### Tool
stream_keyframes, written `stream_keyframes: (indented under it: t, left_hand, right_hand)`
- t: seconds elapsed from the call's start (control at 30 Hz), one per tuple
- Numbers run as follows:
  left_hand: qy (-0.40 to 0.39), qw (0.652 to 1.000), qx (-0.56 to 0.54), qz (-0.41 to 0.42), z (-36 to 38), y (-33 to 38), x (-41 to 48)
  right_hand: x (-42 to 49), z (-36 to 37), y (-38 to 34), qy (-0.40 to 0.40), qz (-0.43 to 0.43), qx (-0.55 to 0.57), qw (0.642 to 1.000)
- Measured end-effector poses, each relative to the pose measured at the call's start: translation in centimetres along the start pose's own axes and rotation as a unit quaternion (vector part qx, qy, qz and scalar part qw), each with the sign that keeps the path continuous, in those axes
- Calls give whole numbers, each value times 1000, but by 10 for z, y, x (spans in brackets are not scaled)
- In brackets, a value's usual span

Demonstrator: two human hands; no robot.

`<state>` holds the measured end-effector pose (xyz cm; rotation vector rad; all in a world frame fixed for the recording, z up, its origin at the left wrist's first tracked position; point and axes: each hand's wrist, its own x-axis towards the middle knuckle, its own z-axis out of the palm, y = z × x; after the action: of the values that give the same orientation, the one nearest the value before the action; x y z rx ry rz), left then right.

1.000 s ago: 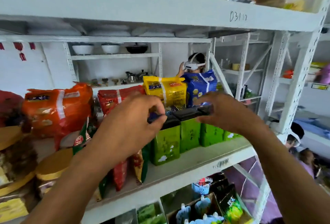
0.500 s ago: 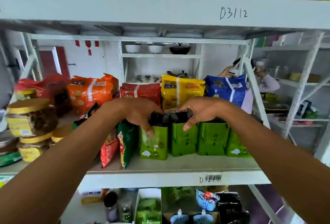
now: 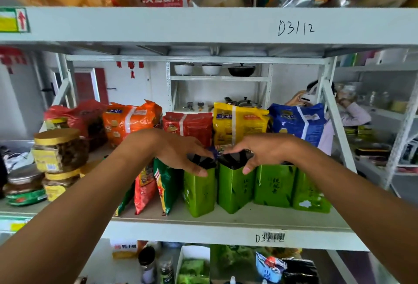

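White metal shelf (image 3: 226,218) in a storeroom, with more racks (image 3: 217,78) behind it. Four green tins (image 3: 235,188) stand in a row at centre frame, and five big bags (image 3: 239,123) line up behind them. The left hand (image 3: 178,152) and right hand (image 3: 260,152) lie spread over the two leftmost tins. Fingers are loose and grip nothing, forefingers meeting at a small blue scrap (image 3: 213,150).

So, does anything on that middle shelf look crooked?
Yes. The two tins below the left hand and right hand sit turned and tilted, out of line with the straighter pair beside them; the packets lean.
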<state>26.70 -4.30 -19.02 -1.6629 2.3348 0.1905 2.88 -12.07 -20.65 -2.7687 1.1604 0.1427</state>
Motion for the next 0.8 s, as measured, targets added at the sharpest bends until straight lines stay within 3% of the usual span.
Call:
stream_keyframes:
  t: [0.33,0.53,0.8]
  left_hand:
    - [106,993,-42,12,6,10,15]
    - [140,988,-68,22,7,3,18]
    - [119,988,-92,-36,8,-6,18]
  right_hand:
    - [-16,-15,-24,-31,-19,-42,998]
    - [-10,-6,-25,18,-11,-24,999]
    - [3,2,-34,90,18,-36,995]
